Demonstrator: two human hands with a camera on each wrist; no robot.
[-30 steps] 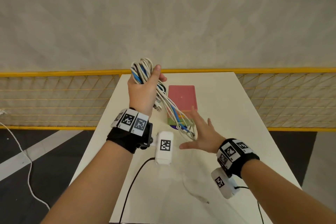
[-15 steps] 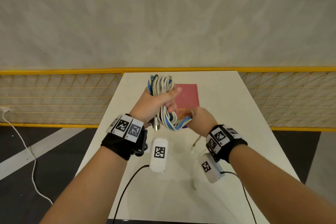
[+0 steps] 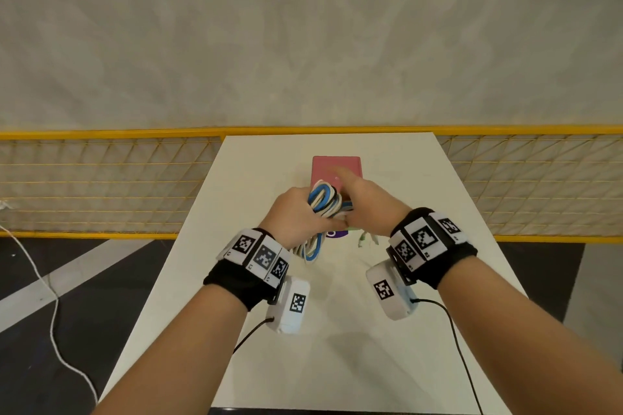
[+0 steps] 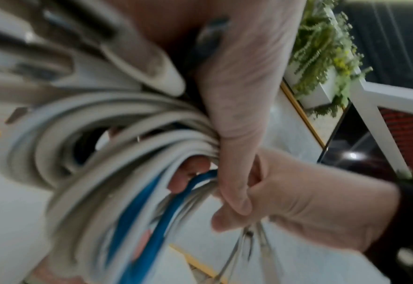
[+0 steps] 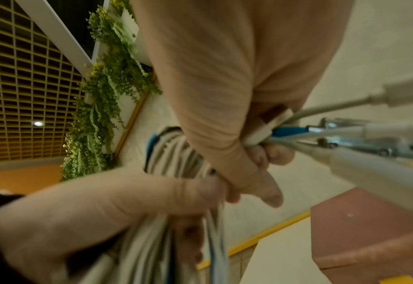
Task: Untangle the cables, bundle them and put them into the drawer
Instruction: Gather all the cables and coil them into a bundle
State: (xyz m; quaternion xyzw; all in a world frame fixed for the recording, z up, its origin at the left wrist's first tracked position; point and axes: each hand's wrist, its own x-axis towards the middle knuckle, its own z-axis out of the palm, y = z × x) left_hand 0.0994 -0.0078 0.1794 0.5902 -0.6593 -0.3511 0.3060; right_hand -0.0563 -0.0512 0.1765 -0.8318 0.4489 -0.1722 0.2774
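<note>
The left hand (image 3: 296, 219) is gripping the cable coil (image 3: 323, 200); the right hand (image 3: 367, 209) beside it is pinching plug ends, which may be slipping loose and unwinding.

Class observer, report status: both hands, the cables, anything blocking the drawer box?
Left hand grips the cable bundle. Right hand pinches the loose plug ends. Bundle held above the pink drawer box; nothing seen blocking.

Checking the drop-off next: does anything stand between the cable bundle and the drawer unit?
Nothing visible does. The left hand and right hand grip the cable bundle right before the pink-topped drawer unit, hiding its front, so whether a drawer is open is unclear.
</note>
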